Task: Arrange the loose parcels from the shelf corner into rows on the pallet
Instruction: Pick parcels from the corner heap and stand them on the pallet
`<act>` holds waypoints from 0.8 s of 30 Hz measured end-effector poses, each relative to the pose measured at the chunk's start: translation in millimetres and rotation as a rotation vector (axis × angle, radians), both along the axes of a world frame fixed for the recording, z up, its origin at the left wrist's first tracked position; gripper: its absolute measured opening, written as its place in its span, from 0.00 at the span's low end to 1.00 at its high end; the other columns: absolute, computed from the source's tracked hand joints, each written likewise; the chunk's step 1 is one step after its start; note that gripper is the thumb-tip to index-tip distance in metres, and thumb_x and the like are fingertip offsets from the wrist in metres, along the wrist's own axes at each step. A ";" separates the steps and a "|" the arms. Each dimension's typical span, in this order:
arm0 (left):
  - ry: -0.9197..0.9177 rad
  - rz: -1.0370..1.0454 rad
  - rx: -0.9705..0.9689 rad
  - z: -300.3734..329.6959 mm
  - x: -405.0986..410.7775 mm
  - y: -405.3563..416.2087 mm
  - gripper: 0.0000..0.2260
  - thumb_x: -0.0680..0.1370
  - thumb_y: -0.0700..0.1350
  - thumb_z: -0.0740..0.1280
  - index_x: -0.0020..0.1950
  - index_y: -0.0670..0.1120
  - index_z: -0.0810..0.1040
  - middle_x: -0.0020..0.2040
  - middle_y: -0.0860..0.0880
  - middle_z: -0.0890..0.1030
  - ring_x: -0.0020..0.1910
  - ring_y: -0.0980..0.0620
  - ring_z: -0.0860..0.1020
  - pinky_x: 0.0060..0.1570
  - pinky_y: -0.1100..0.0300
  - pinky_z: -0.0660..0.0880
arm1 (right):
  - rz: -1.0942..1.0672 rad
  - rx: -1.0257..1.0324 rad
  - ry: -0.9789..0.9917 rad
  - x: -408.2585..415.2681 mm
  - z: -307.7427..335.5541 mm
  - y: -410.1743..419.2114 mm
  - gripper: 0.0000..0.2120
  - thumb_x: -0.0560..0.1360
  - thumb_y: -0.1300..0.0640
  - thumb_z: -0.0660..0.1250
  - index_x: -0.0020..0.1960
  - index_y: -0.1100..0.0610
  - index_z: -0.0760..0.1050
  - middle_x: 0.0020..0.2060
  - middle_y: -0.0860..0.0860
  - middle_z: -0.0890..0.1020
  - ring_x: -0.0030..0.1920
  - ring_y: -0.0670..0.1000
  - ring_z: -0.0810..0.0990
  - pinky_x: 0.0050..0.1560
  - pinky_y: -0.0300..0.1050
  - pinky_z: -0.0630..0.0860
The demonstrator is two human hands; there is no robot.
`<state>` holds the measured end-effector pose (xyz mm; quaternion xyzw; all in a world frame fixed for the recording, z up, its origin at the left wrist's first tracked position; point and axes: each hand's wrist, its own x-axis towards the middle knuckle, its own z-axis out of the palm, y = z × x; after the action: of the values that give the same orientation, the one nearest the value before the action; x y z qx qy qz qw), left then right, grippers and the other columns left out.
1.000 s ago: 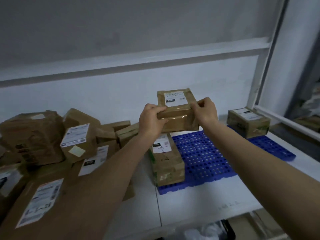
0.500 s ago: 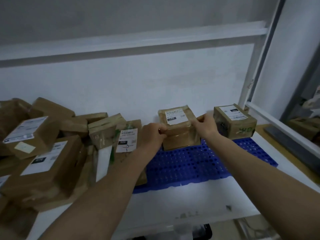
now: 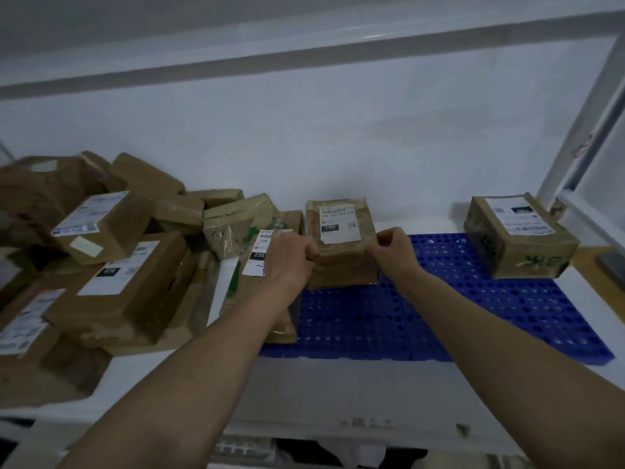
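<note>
Both hands' fingers grasp the brown labelled parcel, left hand and right hand at its sides, resting on the blue pallet.

Left hand and right hand grip a parcel on the blue pallet.

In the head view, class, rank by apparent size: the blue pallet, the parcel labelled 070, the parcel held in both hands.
1. Blue pallet, clearly largest.
2. Parcel labelled 070.
3. Held parcel labelled 15H.
The 070 parcel lies nearer the camera, so its lead over the held one is unsure.
</note>
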<state>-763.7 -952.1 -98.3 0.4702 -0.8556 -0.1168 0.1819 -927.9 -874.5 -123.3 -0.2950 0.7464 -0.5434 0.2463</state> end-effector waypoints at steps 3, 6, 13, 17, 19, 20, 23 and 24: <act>-0.041 -0.012 0.001 -1.6 -0.7 -7.8 0.10 0.74 0.39 0.72 0.50 0.53 0.83 0.55 0.49 0.79 0.60 0.47 0.69 0.56 0.56 0.71 | 0.017 -0.003 -0.015 -1.8 -5.1 -9.9 0.12 0.76 0.60 0.67 0.56 0.61 0.69 0.49 0.52 0.74 0.46 0.49 0.73 0.42 0.40 0.74; -0.086 -0.020 0.001 -3.3 -3.1 -16.4 0.09 0.73 0.40 0.73 0.47 0.53 0.81 0.54 0.48 0.78 0.59 0.47 0.68 0.55 0.56 0.70 | 0.017 0.013 -0.018 -3.2 -11.2 -19.7 0.11 0.76 0.60 0.67 0.54 0.58 0.67 0.49 0.51 0.74 0.45 0.47 0.73 0.37 0.35 0.72; -0.290 -0.073 -0.045 -7.9 -10.9 -28.2 0.17 0.69 0.49 0.75 0.56 0.50 0.77 0.61 0.45 0.70 0.61 0.46 0.66 0.57 0.54 0.68 | 0.033 0.256 0.031 -3.6 -17.3 -39.1 0.21 0.76 0.56 0.66 0.64 0.63 0.65 0.61 0.58 0.72 0.51 0.54 0.74 0.43 0.45 0.72; -0.418 -0.098 0.018 -6.2 -12.7 -37.6 0.33 0.66 0.57 0.76 0.66 0.49 0.68 0.64 0.43 0.69 0.64 0.43 0.67 0.61 0.50 0.68 | 0.075 0.346 0.059 -2.3 -13.7 -50.5 0.25 0.75 0.58 0.65 0.68 0.63 0.60 0.63 0.61 0.71 0.57 0.58 0.75 0.50 0.50 0.76; -0.430 -0.111 0.082 -6.5 -11.9 -41.3 0.31 0.67 0.56 0.76 0.65 0.48 0.68 0.63 0.43 0.71 0.63 0.43 0.70 0.57 0.50 0.71 | 0.116 0.367 0.077 0.1 -12.5 -54.8 0.26 0.76 0.60 0.64 0.70 0.63 0.58 0.63 0.61 0.72 0.59 0.60 0.74 0.52 0.52 0.76; -0.427 -0.120 0.106 -6.7 -11.5 -43.0 0.30 0.68 0.55 0.75 0.65 0.48 0.69 0.63 0.43 0.72 0.62 0.43 0.70 0.55 0.50 0.72 | 0.125 0.367 0.087 0.7 -12.8 -56.3 0.26 0.76 0.61 0.64 0.70 0.63 0.57 0.63 0.61 0.72 0.59 0.60 0.74 0.53 0.52 0.76; -0.449 -0.144 0.115 -5.6 -11.9 -45.4 0.28 0.71 0.52 0.74 0.68 0.49 0.69 0.64 0.44 0.71 0.63 0.44 0.70 0.55 0.50 0.72 | 0.125 0.356 0.094 0.5 -13.5 -58.4 0.26 0.76 0.62 0.63 0.70 0.63 0.57 0.64 0.61 0.72 0.61 0.60 0.74 0.57 0.53 0.76; -0.471 -0.147 0.107 -5.3 -12.7 -45.9 0.27 0.72 0.51 0.74 0.69 0.50 0.69 0.65 0.44 0.71 0.64 0.44 0.70 0.56 0.51 0.72 | 0.125 0.358 0.095 0.4 -13.5 -59.0 0.26 0.76 0.62 0.63 0.71 0.63 0.57 0.65 0.61 0.71 0.61 0.60 0.74 0.58 0.54 0.76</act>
<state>-776.4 -997.9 -103.7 0.4298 -0.8990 -0.0624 -0.0565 -927.5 -933.5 -136.8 -0.3174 0.8223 -0.3709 0.2925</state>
